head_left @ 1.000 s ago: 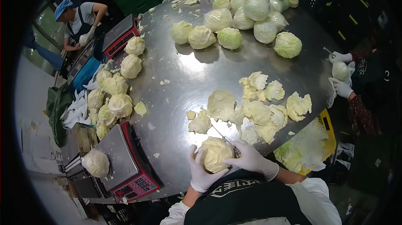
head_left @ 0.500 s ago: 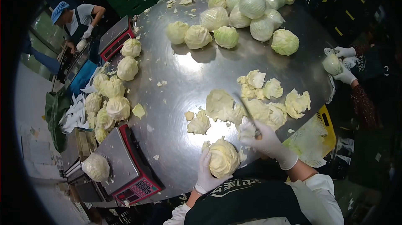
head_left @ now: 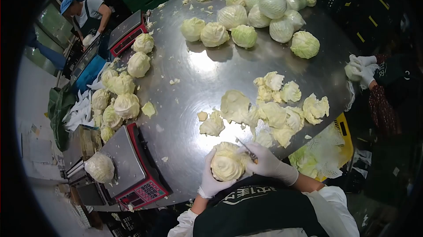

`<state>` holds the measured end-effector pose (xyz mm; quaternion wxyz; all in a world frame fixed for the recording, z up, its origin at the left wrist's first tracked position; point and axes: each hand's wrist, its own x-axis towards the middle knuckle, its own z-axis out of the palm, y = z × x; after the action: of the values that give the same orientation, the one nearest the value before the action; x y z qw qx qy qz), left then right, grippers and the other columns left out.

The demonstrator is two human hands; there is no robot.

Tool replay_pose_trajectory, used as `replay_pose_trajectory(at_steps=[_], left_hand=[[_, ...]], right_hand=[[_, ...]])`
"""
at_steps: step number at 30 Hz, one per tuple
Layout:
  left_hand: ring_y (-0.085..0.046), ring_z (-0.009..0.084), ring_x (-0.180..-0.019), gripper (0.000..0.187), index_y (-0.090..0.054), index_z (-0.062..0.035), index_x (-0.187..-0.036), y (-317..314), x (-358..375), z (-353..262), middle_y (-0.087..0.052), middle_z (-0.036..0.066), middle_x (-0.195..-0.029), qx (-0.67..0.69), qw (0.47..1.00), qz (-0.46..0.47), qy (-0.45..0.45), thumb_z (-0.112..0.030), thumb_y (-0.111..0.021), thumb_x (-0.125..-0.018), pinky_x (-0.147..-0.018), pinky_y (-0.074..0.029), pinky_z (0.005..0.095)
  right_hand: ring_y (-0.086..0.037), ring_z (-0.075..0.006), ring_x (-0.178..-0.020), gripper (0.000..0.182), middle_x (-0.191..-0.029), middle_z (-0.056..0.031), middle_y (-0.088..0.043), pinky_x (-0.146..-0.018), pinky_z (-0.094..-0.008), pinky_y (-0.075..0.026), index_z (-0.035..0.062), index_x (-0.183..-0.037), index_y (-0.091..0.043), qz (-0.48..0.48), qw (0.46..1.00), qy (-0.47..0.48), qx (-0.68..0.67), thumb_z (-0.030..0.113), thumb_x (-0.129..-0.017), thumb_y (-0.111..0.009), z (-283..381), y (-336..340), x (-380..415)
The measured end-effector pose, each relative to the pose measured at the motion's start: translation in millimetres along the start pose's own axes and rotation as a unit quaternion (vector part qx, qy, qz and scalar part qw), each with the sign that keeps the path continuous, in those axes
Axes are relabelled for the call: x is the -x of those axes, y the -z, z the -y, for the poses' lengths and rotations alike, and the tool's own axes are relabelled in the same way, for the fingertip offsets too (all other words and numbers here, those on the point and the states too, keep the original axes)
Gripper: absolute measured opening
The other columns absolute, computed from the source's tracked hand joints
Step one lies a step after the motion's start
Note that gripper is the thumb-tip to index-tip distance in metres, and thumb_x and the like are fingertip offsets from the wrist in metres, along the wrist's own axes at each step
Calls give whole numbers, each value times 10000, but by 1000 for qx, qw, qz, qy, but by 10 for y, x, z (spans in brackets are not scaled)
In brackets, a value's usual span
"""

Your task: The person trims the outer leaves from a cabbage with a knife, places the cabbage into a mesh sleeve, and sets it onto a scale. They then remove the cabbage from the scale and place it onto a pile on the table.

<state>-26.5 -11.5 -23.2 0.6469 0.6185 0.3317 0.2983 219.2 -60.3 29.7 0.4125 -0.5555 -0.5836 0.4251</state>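
The gloved left hand point(head_left: 210, 179) is cupping the pale round cabbage point(head_left: 226, 163) at the steel table's point(head_left: 189, 87) near edge, steadying it, while the right hand point(head_left: 263, 161) is gripping what looks like a small knife point(head_left: 246, 149) against its top.

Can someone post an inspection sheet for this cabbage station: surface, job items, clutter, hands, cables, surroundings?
Surface: steel table, shiny, strewn with small leaf scraps.
Job's things: cabbage at the near edge, held by the left hand; knife in the right hand, blade at the cabbage top.
Clutter: trimmed leaves heaped mid-table; whole cabbages piled at the far end, more along the left edge.
Hands: both gloved in white.
Cables: nothing seen.
Surroundings: red scale with a netted cabbage beside it; second scale; yellow crate; co-worker's gloved hands on a cabbage at right; another person at far left.
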Motion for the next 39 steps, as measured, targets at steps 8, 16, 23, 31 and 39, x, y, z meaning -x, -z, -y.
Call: replay_pose_trajectory(at_steps=[8, 16, 23, 31, 39], left_hand=[[-455, 303, -1322, 1222, -287, -25, -1554, -44, -107, -16, -407, 175, -1414, -61, 983, -160, -60, -241, -990, -578, -1128, -391, 460], [-445, 350, -1254, 1313, -293, 43, -1538, -18, -234, -294, -420, 194, -1348, -299, 952, -64, -22, -491, -969, -548, -1118, -357, 472], [-471, 346, -1223, 1156, -355, 29, -1477, -337, -505, -175, -445, 209, -1321, -324, 935, -121, -75, -399, -957, -588, -1106, -366, 456], [-412, 398, -1243, 803, -402, -22, -1237, -487, -569, -136, -398, 223, -1286, -292, 933, -70, -200, -233, -897, -640, -1043, -389, 514], [-421, 386, -1172, 777, -395, -20, -1249, -441, -615, -68, -385, 221, -1248, -330, 919, -79, -203, -247, -864, -673, -1013, -381, 506]], right_hand=[[-650, -278, -869, 453, -1042, -179, -655, -791, -370, -522, -12, -1246, -602, -123, 989, -25, 75, 156, -845, -729, -318, 121, -35], [-530, -108, -828, 657, -966, -54, -568, -751, -266, -472, -13, -1405, -508, 13, 996, -84, -40, 197, -859, -807, -206, -18, -9], [-573, -426, -1225, 670, -1419, -265, -490, -1016, -462, -474, -4, -1513, -348, 22, 988, -94, 119, 306, -977, -602, 147, 249, 120], [-549, -444, -1257, 664, -1551, -275, -362, -1052, -497, -444, 13, -1577, -209, 125, 971, -100, 179, 324, -1044, -453, 19, 554, 116], [-673, -428, -928, 513, -1247, -214, -636, -776, -463, -552, 38, -1468, -451, 45, 961, 18, 273, 285, -1022, -507, -112, 477, -136]])
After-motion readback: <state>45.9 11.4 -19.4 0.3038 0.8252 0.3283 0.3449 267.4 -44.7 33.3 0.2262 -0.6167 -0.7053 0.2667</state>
